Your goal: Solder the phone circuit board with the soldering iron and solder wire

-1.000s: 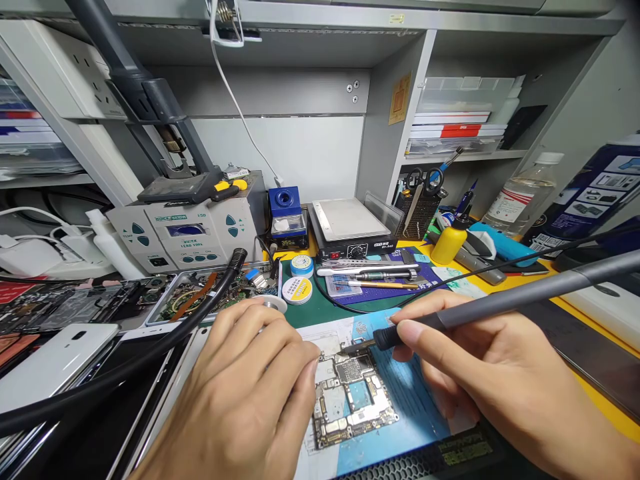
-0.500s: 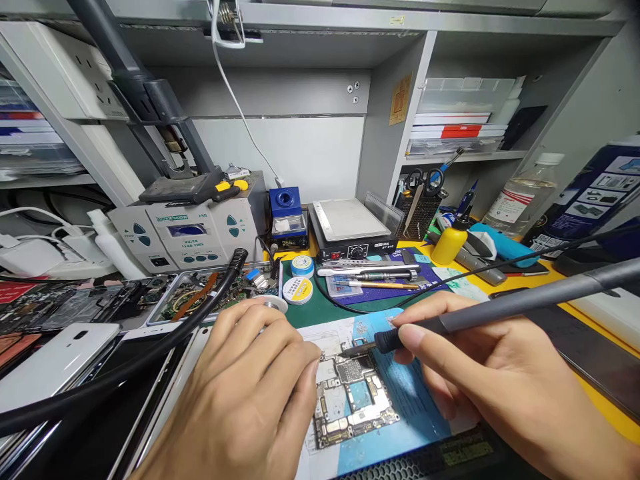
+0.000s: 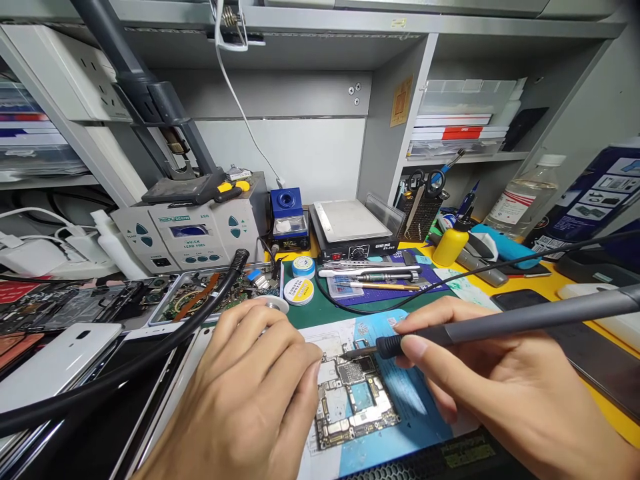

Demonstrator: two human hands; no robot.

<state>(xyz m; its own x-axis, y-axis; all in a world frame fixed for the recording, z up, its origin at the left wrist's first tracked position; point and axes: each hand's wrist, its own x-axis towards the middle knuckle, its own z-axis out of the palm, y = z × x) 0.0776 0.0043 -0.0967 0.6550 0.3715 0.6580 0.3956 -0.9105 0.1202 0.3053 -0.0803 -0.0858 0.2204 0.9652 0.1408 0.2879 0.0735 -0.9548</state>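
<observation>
My right hand [image 3: 500,387] is closed round a grey soldering iron [image 3: 550,312], held like a pen. Its dark tip points left and meets the upper part of a phone circuit board [image 3: 357,420]; whether it touches is too small to tell. Beneath the board lies a blue and white printed sheet [image 3: 415,407]. At the board's left edge, my left hand [image 3: 250,387] is closed, knuckles up, thumb along the side. The rim of a small pale round spool [image 3: 277,305] shows past its fingers. The fingertips of that hand are hidden.
Left of my hands lie phones [image 3: 55,363], with a black hose [image 3: 150,363] across them. Behind stand a hot-air station [image 3: 195,233], a heating plate [image 3: 353,223], round tins [image 3: 299,291] and a yellow bottle [image 3: 450,248]. The iron's cable [image 3: 480,272] runs right.
The iron's tip has shifted slightly right along the board's upper part. My left hand has barely moved, and the whole view has drifted a little.
</observation>
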